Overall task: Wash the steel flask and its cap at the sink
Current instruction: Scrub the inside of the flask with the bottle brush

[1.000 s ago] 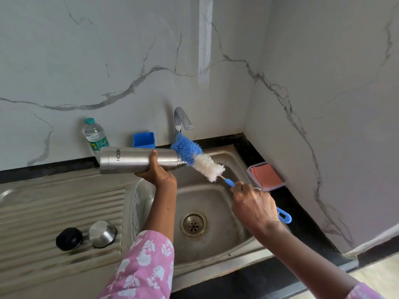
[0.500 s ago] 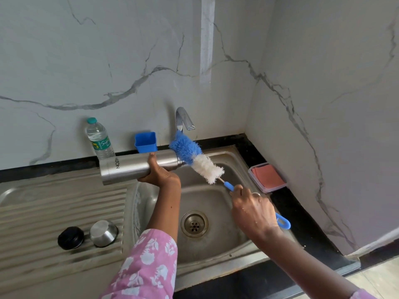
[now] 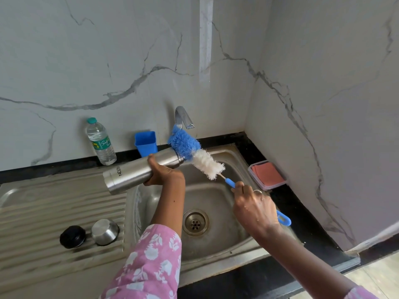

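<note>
Tilted further than a second ago, the flask [image 3: 133, 172] now slopes with its base dropped toward the near left and its mouth raised toward the far right. It is held in the air over the left edge of the sink [image 3: 218, 190]. The left grip [image 3: 166, 174] is wrapped around the flask's middle from below, thumb on top and fingers curled under the steel body. At the mouth, the blue bristles of the brush [image 3: 194, 152] touch the rim, and I cannot tell if any are inside. The white bristles trail down to the right toward a blue handle. The right grip [image 3: 254, 206] is closed round that handle, whose looped end sticks out on the near side. The cap [image 3: 105, 231] rests on the ribbed drainboard [image 3: 43, 212], left of the basin and well apart from the flask, with a black stopper [image 3: 72, 236] just beside it on the left. The drain [image 3: 195, 222] sits low in the basin. The tap [image 3: 182, 116] rises behind the brush. A blue cup [image 3: 145, 143] and a bottle [image 3: 101, 142] stand at the far wall. On the black table [image 3: 302, 212] to the right, a tray [image 3: 272, 186] holds a pink sponge [image 3: 267, 174].
</note>
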